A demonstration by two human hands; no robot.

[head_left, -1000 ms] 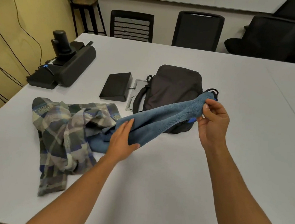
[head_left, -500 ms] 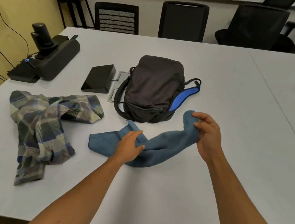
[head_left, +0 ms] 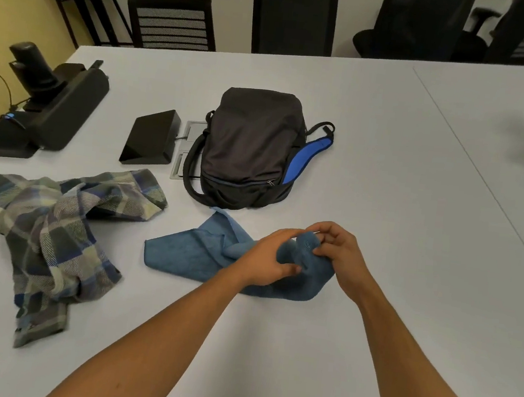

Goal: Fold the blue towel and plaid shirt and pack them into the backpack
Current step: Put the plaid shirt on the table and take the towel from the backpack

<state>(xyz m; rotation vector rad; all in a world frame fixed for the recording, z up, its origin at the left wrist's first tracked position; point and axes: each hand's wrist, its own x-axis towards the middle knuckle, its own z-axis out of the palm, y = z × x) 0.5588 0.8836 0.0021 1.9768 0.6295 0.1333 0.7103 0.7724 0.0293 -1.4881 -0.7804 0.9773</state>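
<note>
Closest to me, my two hands meet over the blue towel (head_left: 195, 256), which lies rumpled on the white table (head_left: 376, 276) just in front of the backpack. My right hand (head_left: 337, 256) has its fingers curled around a bunched end of the cloth, lifted a little off the surface, I think so I can find a corner to fold from. My left hand (head_left: 271, 258) lies on the towel beside it, thumb and fingers closing on the fabric to pin it while the other end is sorted out. To my left the plaid shirt (head_left: 54, 233) lies crumpled and untouched, well apart from the towel, waiting its turn. Beyond the towel the backpack (head_left: 250, 144) lies flat with its zipper toward me, apparently closed, so it will need opening before anything goes in. Farther left stand a black wedge-shaped box (head_left: 151, 141) and a dark device (head_left: 45, 108) with cables.
</note>
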